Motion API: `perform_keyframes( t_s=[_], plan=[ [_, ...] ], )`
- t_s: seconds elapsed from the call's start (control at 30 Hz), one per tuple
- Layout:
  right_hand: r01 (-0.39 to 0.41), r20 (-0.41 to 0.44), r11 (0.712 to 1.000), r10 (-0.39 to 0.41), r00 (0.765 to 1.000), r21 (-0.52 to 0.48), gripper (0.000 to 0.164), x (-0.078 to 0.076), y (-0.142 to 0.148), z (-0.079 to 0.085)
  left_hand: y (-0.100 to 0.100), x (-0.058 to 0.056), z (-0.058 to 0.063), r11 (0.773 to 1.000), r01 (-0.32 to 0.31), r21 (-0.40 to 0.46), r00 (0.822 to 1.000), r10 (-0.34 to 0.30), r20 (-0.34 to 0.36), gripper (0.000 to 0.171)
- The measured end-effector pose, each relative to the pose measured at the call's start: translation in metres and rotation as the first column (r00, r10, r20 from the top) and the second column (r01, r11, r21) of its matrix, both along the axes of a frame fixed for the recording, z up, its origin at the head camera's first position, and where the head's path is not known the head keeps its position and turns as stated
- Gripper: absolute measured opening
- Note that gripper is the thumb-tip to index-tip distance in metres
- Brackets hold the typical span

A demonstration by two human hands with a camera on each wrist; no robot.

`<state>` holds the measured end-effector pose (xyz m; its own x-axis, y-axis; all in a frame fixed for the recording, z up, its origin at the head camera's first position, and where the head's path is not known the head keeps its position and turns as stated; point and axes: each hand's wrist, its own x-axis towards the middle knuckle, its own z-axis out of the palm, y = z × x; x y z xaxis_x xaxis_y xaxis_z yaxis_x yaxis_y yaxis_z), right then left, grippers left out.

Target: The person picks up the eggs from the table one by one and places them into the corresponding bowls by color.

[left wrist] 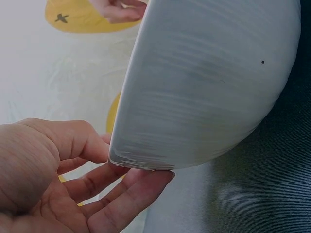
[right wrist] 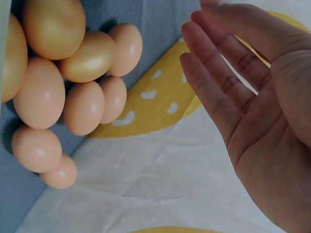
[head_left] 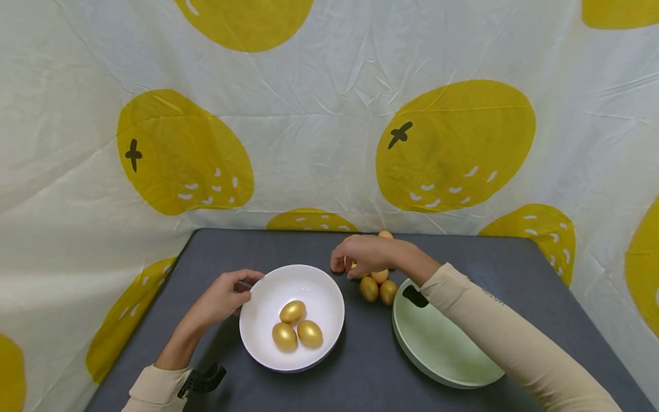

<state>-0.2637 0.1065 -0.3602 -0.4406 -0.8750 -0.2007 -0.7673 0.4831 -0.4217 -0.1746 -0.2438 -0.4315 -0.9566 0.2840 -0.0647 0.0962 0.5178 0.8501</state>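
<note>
My left hand point(head_left: 225, 296) pinches the left rim of a white bowl point(head_left: 329, 303), thumb at the edge and fingers along the outside. In the left wrist view, the bowl's ridged outer wall point(left wrist: 209, 92) shows beside that hand point(left wrist: 87, 174). Three golden eggs point(head_left: 293, 312) lie together inside the bowl. My right hand point(head_left: 370, 254) is over a cluster of eggs on the table, partly hiding them. In the right wrist view, the right hand point(right wrist: 248, 107) has loosely extended fingers and holds nothing visible. Near it lie golden eggs point(right wrist: 54, 26) and several light brown eggs point(right wrist: 39, 93).
A pale green dish point(head_left: 453, 349) stands at the right, partly under my right forearm. The dark table point(head_left: 288, 395) ends at a hanging white cloth point(head_left: 319, 154) with yellow fruit prints. A black band point(head_left: 202, 382) is on my left wrist.
</note>
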Motion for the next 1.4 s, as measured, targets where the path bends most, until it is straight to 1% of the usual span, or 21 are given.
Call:
perform_keyframes(
  t_s=[0.13, 0.27, 0.53, 0.87, 1.2, 1.4],
  plan=[
    [0.026, -0.049, 1.0, -0.026, 0.998, 0.005, 0.024, -0.004, 0.005, -0.002, 0.0, -0.001, -0.001, 1.0, -0.006, -0.012, 1.0, 0.006, -0.003, 0.039],
    [0.053, -0.099, 0.998, -0.049, 0.994, 0.041, 0.024, -0.007, 0.009, -0.003, 0.0, -0.002, -0.002, 1.0, -0.009, -0.019, 1.0, 0.009, 0.0, 0.039],
    [0.128, -0.099, 0.989, -0.12, 0.988, 0.078, 0.028, -0.015, 0.013, -0.009, 0.0, -0.001, -0.002, 1.0, -0.004, -0.006, 1.0, 0.004, -0.009, 0.039],
    [0.176, -0.126, 0.978, -0.162, 0.979, 0.115, 0.03, -0.024, 0.011, -0.02, 0.001, -0.001, -0.002, 1.0, -0.006, -0.012, 1.0, 0.006, -0.011, 0.039],
    [0.212, -0.22, 0.959, -0.17, 0.961, 0.186, 0.025, -0.029, 0.006, -0.03, 0.001, -0.001, 0.0, 1.0, -0.011, -0.016, 1.0, 0.011, -0.009, 0.039],
    [0.232, -0.203, 0.945, -0.186, 0.961, 0.232, 0.017, -0.034, 0.005, -0.036, 0.001, -0.001, 0.0, 1.0, -0.017, -0.018, 1.0, 0.017, -0.007, 0.039]
  ],
)
